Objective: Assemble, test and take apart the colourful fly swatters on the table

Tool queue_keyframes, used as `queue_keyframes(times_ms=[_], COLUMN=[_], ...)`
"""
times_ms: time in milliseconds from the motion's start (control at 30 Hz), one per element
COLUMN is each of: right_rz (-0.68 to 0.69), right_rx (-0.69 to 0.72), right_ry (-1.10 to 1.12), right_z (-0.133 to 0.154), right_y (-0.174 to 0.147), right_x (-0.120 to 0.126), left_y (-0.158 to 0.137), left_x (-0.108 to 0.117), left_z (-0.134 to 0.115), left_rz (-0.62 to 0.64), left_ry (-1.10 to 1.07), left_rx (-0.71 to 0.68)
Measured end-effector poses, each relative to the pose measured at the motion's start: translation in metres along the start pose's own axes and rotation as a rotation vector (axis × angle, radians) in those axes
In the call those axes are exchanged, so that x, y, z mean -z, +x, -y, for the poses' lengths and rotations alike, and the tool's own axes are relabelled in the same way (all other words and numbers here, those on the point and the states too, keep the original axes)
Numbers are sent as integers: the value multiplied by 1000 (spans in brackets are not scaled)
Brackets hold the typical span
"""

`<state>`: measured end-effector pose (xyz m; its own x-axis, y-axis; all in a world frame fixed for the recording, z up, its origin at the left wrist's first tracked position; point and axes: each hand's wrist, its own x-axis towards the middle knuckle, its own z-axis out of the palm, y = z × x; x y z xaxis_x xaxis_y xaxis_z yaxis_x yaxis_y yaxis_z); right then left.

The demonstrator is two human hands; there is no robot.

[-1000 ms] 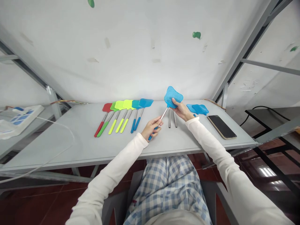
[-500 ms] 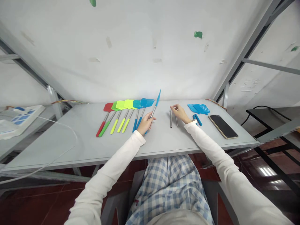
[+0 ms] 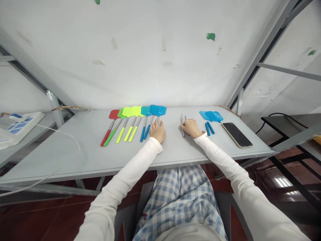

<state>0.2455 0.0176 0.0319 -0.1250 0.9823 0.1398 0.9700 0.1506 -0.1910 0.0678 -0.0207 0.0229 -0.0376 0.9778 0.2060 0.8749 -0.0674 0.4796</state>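
Several fly swatters lie side by side on the left half of the table, with red [image 3: 114, 114], green [image 3: 122, 113], yellow [image 3: 136, 111] and blue heads. At the right end of this row, my left hand [image 3: 158, 131] is closed over the handle of a blue fly swatter [image 3: 163, 110] lying flat; the hand hides its grip. My right hand [image 3: 190, 128] is bent over two metal tubes, its fingertips closed at the left metal tube [image 3: 182, 126]. The other metal tube [image 3: 186, 117] is mostly covered by the hand. Right of it lie two blue handle grips [image 3: 210, 128] and overlapping loose blue swatter heads [image 3: 214, 116].
A smartphone [image 3: 237, 135] lies at the right of the grey table [image 3: 82, 154]. A white wall stands behind, with metal frame posts at both sides. At far left is a white and blue device [image 3: 21, 129] with a pale cable [image 3: 72, 136].
My left hand has lowered the blue fly swatter from a raised tilt to flat beside the row. My right hand has come down over the metal tubes, whose upper ends now lean differently.
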Motion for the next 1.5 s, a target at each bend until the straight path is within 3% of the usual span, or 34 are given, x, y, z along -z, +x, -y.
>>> queue_keyframes(times_ms=[100,267,400,500,633,733,867,1067,1233,1500], right_rz=[-16,-80,1,19,-219,-237,-134,-60,-90,-244], right_rx=[33,162,355,347,-43,-151,-75,273,310,430], right_ry=[150,389,500,452,61,-133,-109,177,234,429], right_z=[6,7,-14,-42,-82,-97,-97,-100,-105,-78], right_y=[-6,-12,-14,-20,-35,-45,-50,-47,-42,-38], right_x=[10,25,35,36,22,8,5,7,7,25], left_y=[0,12,18,19,20,21,22,22,20,23], left_x=[-5,-18,-18,-18,-23,-28,-29,-23,-23,-25], left_z=[-11,-30,-34,-34,-31,-29,-28,-28,-26,-24], left_rz=[17,410,452,449,377,267,193,121,119,76], left_ry=[-279,-980,-1217,-1290,-1318,-1351,-1360,-1418,-1477,-1600], left_rx=[-93,-47,-57,-43,48,110,128,91,75,150])
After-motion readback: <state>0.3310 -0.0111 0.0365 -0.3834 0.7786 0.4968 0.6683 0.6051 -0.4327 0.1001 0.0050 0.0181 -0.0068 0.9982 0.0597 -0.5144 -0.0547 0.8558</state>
